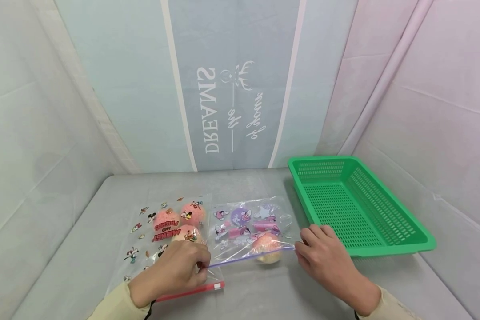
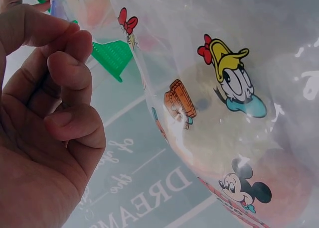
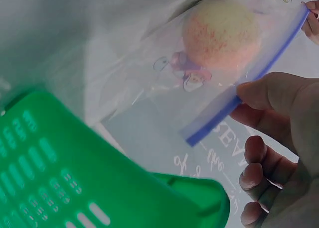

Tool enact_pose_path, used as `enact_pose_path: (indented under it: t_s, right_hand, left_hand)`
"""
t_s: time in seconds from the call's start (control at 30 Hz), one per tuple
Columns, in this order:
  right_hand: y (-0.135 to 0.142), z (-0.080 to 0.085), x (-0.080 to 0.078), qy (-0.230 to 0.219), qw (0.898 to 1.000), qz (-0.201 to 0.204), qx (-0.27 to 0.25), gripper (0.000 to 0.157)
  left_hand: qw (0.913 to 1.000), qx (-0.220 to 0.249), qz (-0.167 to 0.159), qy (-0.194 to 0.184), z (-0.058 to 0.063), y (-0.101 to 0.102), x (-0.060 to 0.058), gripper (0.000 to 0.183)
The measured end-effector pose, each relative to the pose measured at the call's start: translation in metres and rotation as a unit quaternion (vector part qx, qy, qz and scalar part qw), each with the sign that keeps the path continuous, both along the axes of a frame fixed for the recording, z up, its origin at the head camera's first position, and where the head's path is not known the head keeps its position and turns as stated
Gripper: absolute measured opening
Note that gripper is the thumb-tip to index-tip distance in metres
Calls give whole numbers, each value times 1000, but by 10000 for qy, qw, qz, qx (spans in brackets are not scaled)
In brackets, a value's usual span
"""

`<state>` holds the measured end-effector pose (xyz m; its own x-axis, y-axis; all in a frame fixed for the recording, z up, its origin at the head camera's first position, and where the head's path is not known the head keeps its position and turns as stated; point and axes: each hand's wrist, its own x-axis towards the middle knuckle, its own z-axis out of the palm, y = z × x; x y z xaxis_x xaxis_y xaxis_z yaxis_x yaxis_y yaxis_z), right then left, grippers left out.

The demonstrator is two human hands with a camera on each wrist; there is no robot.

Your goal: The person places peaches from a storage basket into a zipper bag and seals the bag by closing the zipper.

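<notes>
A clear zip bag [image 1: 240, 222] with purple and pink cartoon prints lies in the middle of the table. My left hand [image 1: 183, 265] pinches the left end of its purple zip strip [image 1: 240, 259], and my right hand [image 1: 324, 258] pinches the right end between thumb and forefinger, so the strip runs stretched between them. A peach [image 1: 267, 247], pink and pale yellow, shows through the bag at the strip, part of it below the strip in the head view. Close up, the right wrist view shows the same peach [image 3: 222, 34] beside the purple strip.
Under my left forearm lies a larger Mickey-print zip bag [image 1: 134, 240] with a red strip and slider [image 1: 217, 286]; peaches [image 1: 192, 213] show inside. A green perforated basket [image 1: 400, 209] stands at the right, close to my right hand. White cloth walls surround the grey table.
</notes>
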<state>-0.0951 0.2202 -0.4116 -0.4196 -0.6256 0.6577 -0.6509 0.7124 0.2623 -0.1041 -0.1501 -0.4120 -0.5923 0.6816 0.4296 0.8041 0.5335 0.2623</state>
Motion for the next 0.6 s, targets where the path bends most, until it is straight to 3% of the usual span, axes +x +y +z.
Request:
enact_pose_path:
  t_s: [0.3,0.6]
  right_hand:
    - [15,4,3,-145,9990,-327,264,34]
    - [24,6,2,-180,9988,-300,350,31]
  left_hand:
    - [9999,-107,10,21,0,0,0,35]
    - [9995,-284,123,-30,1,1,1,37]
